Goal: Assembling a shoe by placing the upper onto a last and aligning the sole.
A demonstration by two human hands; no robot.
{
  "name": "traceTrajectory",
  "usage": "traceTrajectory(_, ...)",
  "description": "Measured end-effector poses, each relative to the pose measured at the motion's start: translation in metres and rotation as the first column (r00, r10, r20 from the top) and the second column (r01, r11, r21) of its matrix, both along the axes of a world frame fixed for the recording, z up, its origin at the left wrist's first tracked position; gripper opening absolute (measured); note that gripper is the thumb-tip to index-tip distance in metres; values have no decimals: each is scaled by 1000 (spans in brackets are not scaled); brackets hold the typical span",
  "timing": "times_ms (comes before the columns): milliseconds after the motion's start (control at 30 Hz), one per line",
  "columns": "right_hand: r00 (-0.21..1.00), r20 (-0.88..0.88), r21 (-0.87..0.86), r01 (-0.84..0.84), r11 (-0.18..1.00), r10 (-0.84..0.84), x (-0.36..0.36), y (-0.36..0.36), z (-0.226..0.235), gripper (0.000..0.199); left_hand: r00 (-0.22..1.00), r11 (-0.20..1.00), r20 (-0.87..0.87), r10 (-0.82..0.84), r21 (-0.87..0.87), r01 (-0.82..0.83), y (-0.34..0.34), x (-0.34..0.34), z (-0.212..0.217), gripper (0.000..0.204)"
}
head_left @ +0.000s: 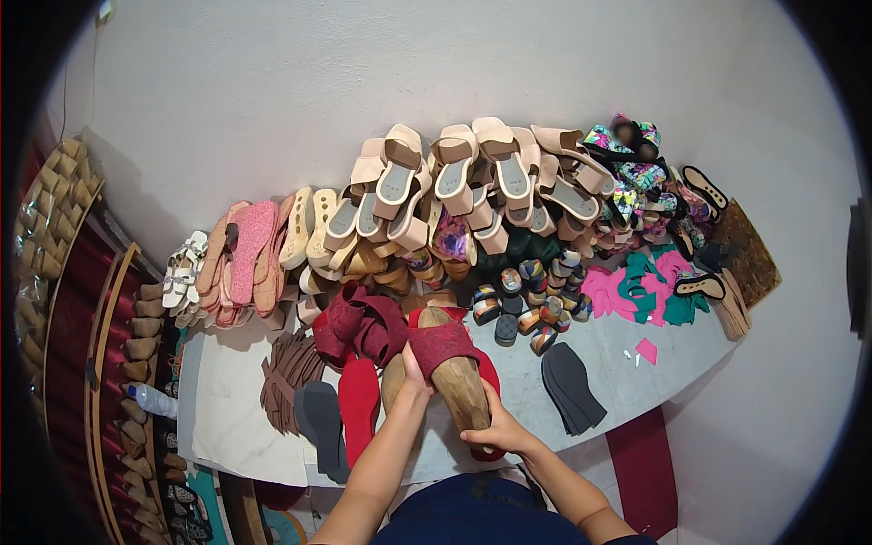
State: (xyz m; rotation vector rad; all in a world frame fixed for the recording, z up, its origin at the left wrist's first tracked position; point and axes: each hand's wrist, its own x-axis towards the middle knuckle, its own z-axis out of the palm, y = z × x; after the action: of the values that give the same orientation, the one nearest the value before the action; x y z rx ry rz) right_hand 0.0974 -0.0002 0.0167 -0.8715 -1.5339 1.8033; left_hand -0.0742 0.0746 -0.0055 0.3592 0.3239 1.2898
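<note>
Above the table's near part I hold a wooden shoe last [463, 395] with a dark red sandal strap [442, 348] across its front. My left hand [415, 374] is closed on the strap's left side. Toward the heel end, my right hand [497, 427] grips the last from the right. A red sole [489, 371] shows partly behind the last; whether it is attached I cannot tell. Left of my hands lie a pile of dark red straps [365, 325], an upright-lying red insole [359, 404] and dark grey soles [320, 422]. Another last [393, 381] is partly hidden behind my left wrist.
Beige heeled sandals [454, 168] are stacked along the wall. Multicoloured heel blocks [545, 304], pink and green pieces [640, 286] and grey soles [570, 389] lie to the right. Brown strips [291, 377] lie left. A rack of wooden lasts [141, 350] stands beside the table [241, 450].
</note>
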Motion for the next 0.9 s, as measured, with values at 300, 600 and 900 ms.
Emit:
traceTrajectory(300, 998, -65, -82, -12, 997, 6, 5, 1, -2, 95, 994, 999, 102, -41, -23, 44, -21, 14, 15, 82)
traceTrajectory(600, 999, -26, -55, -24, 998, 23, -1, 1, -3, 95, 977, 999, 212, 24, 17, -28, -16, 10, -29, 81)
traceTrajectory(900, 997, -70, -80, -28, 996, 22, 3, 5, -4, 96, 986, 996, 156, 57, -78, -45, -19, 13, -7, 82)
